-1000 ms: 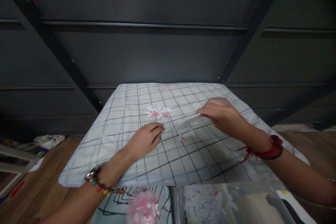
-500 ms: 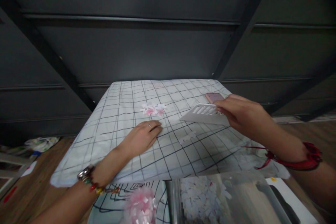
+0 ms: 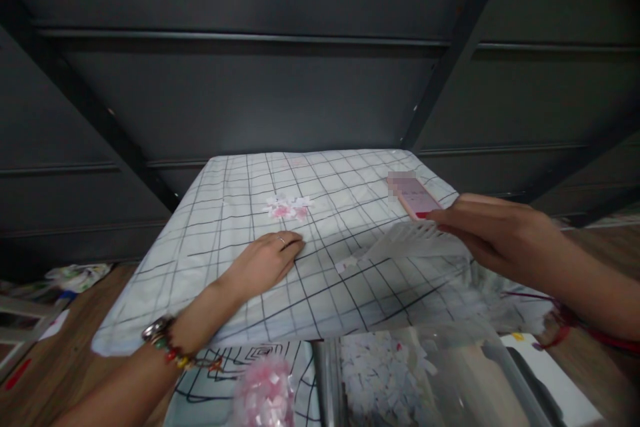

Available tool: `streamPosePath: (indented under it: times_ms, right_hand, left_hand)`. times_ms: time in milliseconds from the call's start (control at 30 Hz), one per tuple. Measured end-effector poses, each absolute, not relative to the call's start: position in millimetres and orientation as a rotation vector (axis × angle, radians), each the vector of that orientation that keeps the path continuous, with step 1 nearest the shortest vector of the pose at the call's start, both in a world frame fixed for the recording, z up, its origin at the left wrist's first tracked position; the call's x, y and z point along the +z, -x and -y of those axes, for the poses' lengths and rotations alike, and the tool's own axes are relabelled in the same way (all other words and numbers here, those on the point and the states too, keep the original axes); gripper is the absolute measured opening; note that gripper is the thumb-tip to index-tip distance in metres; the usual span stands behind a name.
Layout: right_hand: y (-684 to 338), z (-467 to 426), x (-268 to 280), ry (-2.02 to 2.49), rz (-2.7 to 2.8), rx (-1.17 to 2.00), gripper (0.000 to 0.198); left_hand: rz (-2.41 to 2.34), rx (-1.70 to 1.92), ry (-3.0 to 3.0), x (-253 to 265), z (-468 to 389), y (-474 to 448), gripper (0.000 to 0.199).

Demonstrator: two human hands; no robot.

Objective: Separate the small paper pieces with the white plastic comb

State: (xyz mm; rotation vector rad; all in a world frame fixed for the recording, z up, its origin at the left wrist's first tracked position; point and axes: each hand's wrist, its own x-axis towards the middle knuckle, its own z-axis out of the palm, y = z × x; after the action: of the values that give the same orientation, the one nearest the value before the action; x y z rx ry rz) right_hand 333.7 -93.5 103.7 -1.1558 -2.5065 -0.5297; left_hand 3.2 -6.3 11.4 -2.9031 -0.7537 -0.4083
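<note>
My right hand (image 3: 500,230) pinches a thin white slotted plastic piece (image 3: 417,240), blurred by motion and tilted over the tablecloth (image 3: 240,187). The free edge of this piece is beside a few small white scraps (image 3: 347,263). My left hand (image 3: 267,259) rests palm down on the checked cloth with nothing seen in it; its fingertips are partly hidden. Just beyond it lies a small pile of white and pink pieces (image 3: 287,208). A pink phone (image 3: 415,195) with its screen lit lies by my right fingertips.
At the near edge stand a clear plastic box (image 3: 475,373) with many white scraps (image 3: 380,373) in it and a pink bundle in clear wrap (image 3: 265,390). A white box (image 3: 555,380) is at the lower right. Dark panels (image 3: 270,93) rise behind the table.
My right hand has moved right and nearer with the slotted piece, whose edge has come to the white scraps. More of the phone shows. My left hand stays in place.
</note>
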Motion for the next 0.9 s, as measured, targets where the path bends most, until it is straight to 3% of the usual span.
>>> streamPosePath:
  times_ms: [267,500,900]
  right_hand:
    - [-323,73,101,1.179,2.519,-0.567,0.025]
    - [-332,77,108,1.042,2.587,-0.383,0.025]
    - [-327,59,107,1.095,2.505,-0.550,0.020]
  left_hand:
    - [0.770,-0.425,2.937,10,5,-3,0.028]
    - [0.753,-0.450,2.927,9,5,-2,0.027]
    - [0.762,-0.435,2.929,7,4,-1,0.027]
